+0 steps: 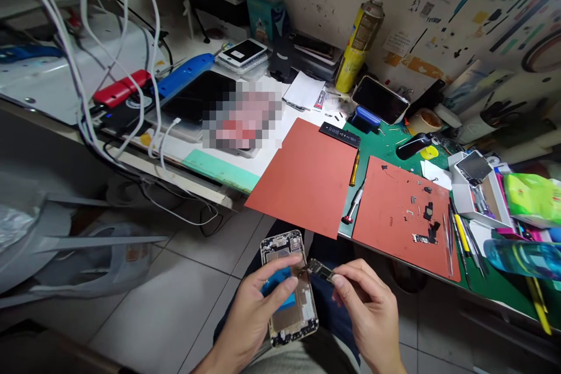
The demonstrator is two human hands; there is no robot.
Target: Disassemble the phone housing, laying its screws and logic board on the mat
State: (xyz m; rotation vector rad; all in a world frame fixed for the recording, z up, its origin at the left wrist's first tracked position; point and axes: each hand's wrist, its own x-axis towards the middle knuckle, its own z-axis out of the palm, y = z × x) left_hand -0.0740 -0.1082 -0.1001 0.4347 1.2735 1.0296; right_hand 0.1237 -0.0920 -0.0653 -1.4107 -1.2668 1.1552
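An opened phone housing (309,318), its metal inside facing up with a blue patch, is tilted above my lap. My left hand (258,298) holds it at the left edge. Its index finger and thumb reach across the top, their tips close to the end of a small circuit board; its other fingers are hidden. The dark, narrow circuit board (321,270) is pinched at its right end between the thumb and fingers of my right hand (366,298). It sits just over the housing's right edge.
A red-brown mat (307,181) lies at the table's front edge. A second mat (372,216) bears several small phone parts. Between them are a red-ended screwdriver (354,203) and a gold screwdriver (355,167). Tweezers and pens lie right, near a blue bottle (517,257). White cables (153,70) hang left.
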